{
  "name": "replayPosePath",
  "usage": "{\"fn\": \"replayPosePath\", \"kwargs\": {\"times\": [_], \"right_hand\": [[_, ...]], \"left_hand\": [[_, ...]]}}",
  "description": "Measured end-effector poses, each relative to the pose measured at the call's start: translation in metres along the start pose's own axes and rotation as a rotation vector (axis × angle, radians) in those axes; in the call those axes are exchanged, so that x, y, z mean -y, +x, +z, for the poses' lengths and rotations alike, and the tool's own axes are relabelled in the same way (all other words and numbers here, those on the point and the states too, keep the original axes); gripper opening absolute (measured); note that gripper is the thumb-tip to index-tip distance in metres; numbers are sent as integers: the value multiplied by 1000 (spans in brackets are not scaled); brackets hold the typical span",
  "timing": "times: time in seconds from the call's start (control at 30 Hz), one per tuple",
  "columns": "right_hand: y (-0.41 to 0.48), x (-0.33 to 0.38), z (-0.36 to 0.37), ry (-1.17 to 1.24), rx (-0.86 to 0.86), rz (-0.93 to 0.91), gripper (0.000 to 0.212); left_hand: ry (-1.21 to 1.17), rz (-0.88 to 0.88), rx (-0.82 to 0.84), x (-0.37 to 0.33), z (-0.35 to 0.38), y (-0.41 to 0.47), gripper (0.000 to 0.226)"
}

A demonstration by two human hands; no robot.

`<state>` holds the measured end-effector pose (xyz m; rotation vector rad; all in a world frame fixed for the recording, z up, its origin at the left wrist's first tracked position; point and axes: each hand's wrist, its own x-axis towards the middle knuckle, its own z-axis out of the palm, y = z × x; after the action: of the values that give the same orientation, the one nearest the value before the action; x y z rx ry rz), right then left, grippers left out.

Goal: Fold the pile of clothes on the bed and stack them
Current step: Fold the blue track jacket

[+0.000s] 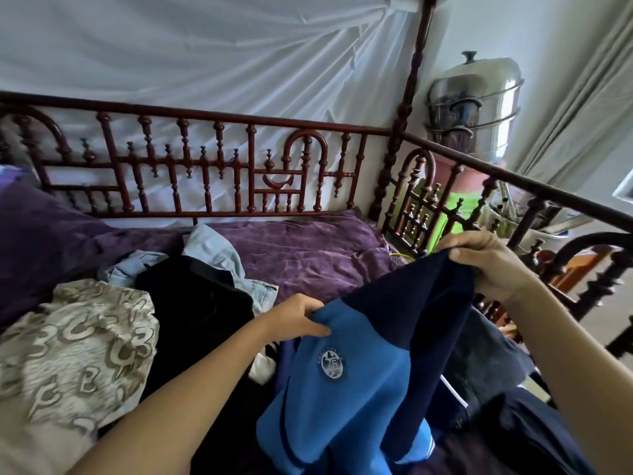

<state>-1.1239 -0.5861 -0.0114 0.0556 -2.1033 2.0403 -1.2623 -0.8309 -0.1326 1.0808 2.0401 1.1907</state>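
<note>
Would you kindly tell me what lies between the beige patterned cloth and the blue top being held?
In the head view, a crumpled black garment lies between the beige patterned cloth and the blue top.

The bed (308, 248) lies bare toward its far right corner, open from above. The pile (195, 303) of overlapping garments fills the left side down to the near edge. A carved rail (205, 166) closes the far edge, a side rail (513, 173) the right edge. The raised shirt (359, 371) spans the near middle, with dark clothes (486, 354) heaped at the near right.
</note>
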Motion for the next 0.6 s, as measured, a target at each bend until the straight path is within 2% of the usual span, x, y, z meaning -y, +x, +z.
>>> {"fn": "replayPosePath", "kwargs": {"times": [0.07, 0.1, 0.13, 0.17, 0.23, 0.3, 0.37, 0.4, 0.43, 0.5, 0.53, 0.6], "right_hand": [[-3, -24, -12, -54, -49, 103, 44], [-3, -35, -15, -138, -66, 175, 37], [-2, -47, -17, -274, -80, 249, 24], [0, -58, -16, -470, -73, 293, 23], [11, -76, 4, -823, 37, 333, 40], [19, -84, 43, -829, 156, 270, 53], [29, -85, 88, -750, 209, 178, 77], [32, -86, 110, -808, 213, 131, 79], [37, -90, 127, -886, 200, 53, 67], [46, -94, 143, -1000, 71, -125, 25], [50, -93, 146, -964, 23, -162, 15], [59, -84, 149, -819, -5, -160, 19]], "left_hand": [[6, -15, -175, 15, -4, -4, 23], [-10, -4, -258, 17, -8, -7, 22], [-28, 22, -331, 16, -11, -11, 22], [-40, 49, -406, 11, -16, -14, 27], [-17, 113, -524, -4, -24, -20, 40], [49, 171, -554, -18, -30, -24, 44], [121, 200, -539, -28, -30, -29, 42], [146, 205, -543, -30, -30, -32, 39], [158, 212, -568, -29, -30, -34, 35], [151, 193, -639, -24, -29, -42, 25], [126, 172, -665, -19, -29, -48, 20], [51, 132, -664, 0, -30, -60, 29]]}}
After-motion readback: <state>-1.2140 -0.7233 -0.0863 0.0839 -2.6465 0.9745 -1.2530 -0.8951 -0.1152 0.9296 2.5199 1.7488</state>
